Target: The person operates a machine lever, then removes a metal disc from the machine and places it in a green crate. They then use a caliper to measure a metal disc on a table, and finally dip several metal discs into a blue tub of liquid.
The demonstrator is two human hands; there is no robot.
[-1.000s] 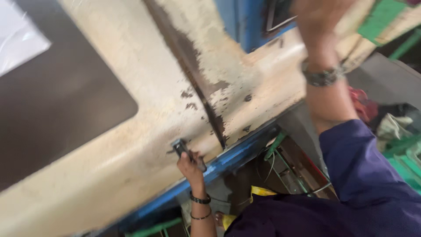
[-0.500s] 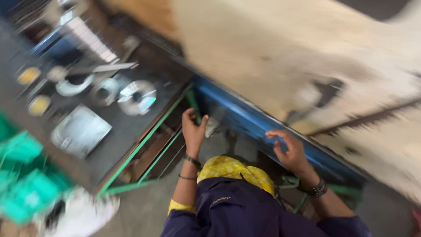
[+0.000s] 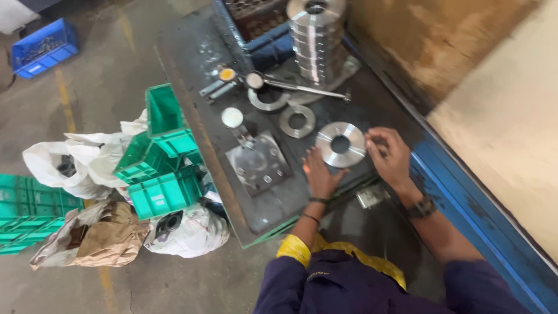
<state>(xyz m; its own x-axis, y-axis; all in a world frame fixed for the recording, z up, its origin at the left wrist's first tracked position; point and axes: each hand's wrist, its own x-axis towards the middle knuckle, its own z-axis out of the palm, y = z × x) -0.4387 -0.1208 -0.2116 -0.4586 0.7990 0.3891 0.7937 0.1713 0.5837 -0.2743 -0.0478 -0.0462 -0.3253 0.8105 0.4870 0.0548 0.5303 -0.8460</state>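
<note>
dark steel bench [image 3: 192,64] (oily) | concrete floor [image 3: 99,87] | green crates [image 3: 163,168]

The disc [image 3: 340,144] lies on the table [image 3: 192,64], between the left hand [image 3: 318,173] and the right hand [image 3: 390,157]. Behind the disc lie two rings [image 3: 297,121], and further behind stands a stack of discs [image 3: 317,36]. A plate [image 3: 258,163] lies left of the disc. On the floor, left of the table, stand crates [image 3: 160,163] among bags [image 3: 87,163].
</note>
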